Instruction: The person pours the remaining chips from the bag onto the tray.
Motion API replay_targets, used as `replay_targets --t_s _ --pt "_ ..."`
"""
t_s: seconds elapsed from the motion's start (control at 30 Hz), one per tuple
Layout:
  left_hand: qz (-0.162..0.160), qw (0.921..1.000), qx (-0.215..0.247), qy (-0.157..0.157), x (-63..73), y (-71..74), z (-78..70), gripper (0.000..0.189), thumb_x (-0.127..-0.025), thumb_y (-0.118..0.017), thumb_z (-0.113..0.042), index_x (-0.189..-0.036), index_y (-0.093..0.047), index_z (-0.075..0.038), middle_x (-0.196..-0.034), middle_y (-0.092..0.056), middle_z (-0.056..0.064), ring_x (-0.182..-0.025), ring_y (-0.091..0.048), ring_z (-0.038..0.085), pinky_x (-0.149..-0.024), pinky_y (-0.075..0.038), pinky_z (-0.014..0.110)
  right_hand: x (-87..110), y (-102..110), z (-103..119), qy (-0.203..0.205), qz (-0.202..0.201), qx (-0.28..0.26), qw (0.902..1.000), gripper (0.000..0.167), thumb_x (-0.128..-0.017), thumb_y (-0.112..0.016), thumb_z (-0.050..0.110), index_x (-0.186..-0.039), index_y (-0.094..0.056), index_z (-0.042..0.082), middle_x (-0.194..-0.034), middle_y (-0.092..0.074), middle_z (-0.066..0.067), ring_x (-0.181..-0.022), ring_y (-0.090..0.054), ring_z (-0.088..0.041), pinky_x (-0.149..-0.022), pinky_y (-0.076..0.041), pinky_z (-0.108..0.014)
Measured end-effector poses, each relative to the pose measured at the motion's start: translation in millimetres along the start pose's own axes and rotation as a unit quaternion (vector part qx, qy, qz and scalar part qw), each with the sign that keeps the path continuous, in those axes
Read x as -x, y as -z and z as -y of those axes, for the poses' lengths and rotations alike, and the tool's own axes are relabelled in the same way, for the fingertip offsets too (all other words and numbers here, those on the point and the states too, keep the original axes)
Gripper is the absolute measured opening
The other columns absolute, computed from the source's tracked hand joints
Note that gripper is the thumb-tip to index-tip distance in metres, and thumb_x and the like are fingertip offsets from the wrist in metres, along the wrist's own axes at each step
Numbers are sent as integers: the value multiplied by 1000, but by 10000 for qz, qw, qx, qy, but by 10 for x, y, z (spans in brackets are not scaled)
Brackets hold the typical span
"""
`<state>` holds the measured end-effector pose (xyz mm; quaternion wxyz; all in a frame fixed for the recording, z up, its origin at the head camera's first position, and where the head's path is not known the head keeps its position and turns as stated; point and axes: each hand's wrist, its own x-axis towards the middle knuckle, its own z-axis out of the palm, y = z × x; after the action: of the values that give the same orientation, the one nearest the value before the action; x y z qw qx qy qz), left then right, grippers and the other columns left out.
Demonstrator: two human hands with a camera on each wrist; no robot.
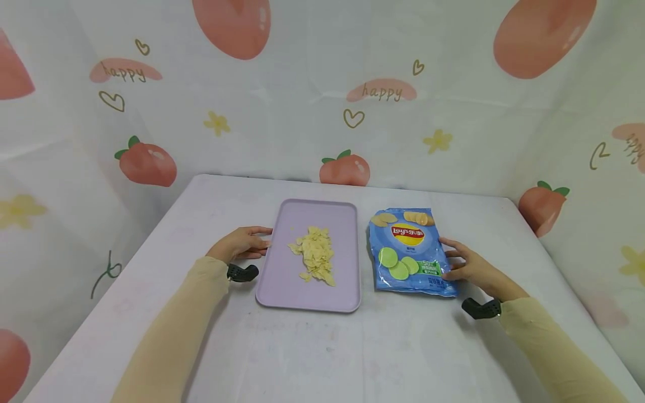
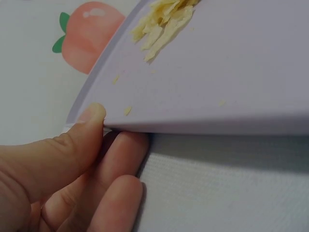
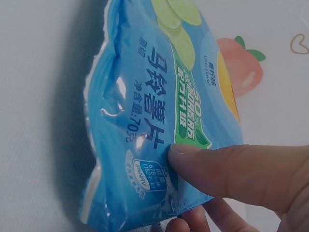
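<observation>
A lilac rectangular tray (image 1: 282, 285) lies on the table with a heap of broken potato chips (image 1: 317, 254) in its middle. My left hand (image 1: 242, 243) is at the tray's left edge; in the left wrist view the thumb (image 2: 91, 116) lies on the rim and the fingers are beneath it, pinching the edge. To the right of the tray lies a blue Lay's chip bag (image 1: 410, 254), lime flavor. My right hand (image 1: 468, 266) holds its right edge, thumb (image 3: 203, 164) on the printed front and fingers (image 3: 188, 222) partly hidden behind the bag.
The white table (image 1: 312, 358) spreads in front of the tray and bag. A white curtain (image 1: 282, 101) printed with peaches, hearts and flowers hangs around the back and sides. Small chip crumbs (image 2: 127, 111) lie near the tray's rim.
</observation>
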<state>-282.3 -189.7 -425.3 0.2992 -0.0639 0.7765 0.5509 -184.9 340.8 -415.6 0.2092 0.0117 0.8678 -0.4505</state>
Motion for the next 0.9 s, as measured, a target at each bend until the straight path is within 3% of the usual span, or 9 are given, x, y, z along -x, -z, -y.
replay_targets --t_s 0.3,0.43,0.53,0.6,0.67,0.7,0.8,0.9 --pt "-30 9999 -123 -80 28 6 4 63 -94 -65 -13 -150 -37 -10 -78 -64 -7 -70 -63 3 -66 -55 16 -16 -3 18 29 30 -11 10000 97 -86 -71 9 -157 -4 14 -147 -18 -37 -127 -35 -55 -104 -29 -71" --pt "-15 9996 -178 -233 42 23 8 58 -97 -61 -17 -149 -37 -7 -88 -67 -3 -73 -64 4 -68 -56 17 -24 25 55 41 43 62 10000 92 -88 -69 14 -156 -7 12 -147 -21 -37 -130 -33 -55 -105 -32 -68" --pt "-2 9981 -492 -365 78 37 -16 53 -100 -55 -23 -147 -39 -4 -102 -67 7 -77 -65 7 -70 -56 20 7 65 130 66 35 164 9998 83 -93 -62 20 -156 -9 8 -147 -22 -37 -130 -35 -53 -104 -37 -64" --pt "-116 9937 -1003 -495 139 35 -77 51 -102 -50 -27 -144 -40 -1 -110 -66 17 -81 -66 11 -72 -57 24 39 90 212 159 -78 288 9994 75 -98 -56 23 -155 -11 4 -147 -24 -37 -129 -38 -52 -103 -41 -60" --pt "-376 9815 -1744 -697 227 24 -171 49 -103 -47 -29 -143 -41 1 -117 -64 23 -88 -68 20 -77 -58 31 71 107 316 290 -268 432 9983 69 -101 -50 26 -154 -12 1 -147 -24 -37 -129 -38 -53 -102 -41 -61" --pt "-569 9709 -2174 -828 284 14 -231 49 -104 -45 -30 -142 -41 1 -121 -62 25 -94 -67 25 -82 -57 36 84 110 377 335 -394 545 9972 68 -102 -48 28 -154 -13 1 -147 -25 -37 -129 -37 -54 -101 -41 -62" --pt "-1335 9277 -3274 -1195 471 -63 -434 50 -104 -41 -34 -143 -43 -2 -128 -58 25 -108 -63 37 -90 -52 48 123 93 598 465 -773 867 9921 67 -104 -43 35 -155 -13 4 -148 -26 -35 -131 -34 -54 -100 -39 -66" --pt "-2083 8879 -3823 -1485 680 -213 -645 52 -104 -40 -37 -145 -41 -6 -132 -56 23 -112 -59 40 -87 -51 53 181 32 849 677 -1094 1161 9849 67 -104 -40 38 -156 -11 9 -150 -24 -33 -134 -30 -53 -101 -35 -68"
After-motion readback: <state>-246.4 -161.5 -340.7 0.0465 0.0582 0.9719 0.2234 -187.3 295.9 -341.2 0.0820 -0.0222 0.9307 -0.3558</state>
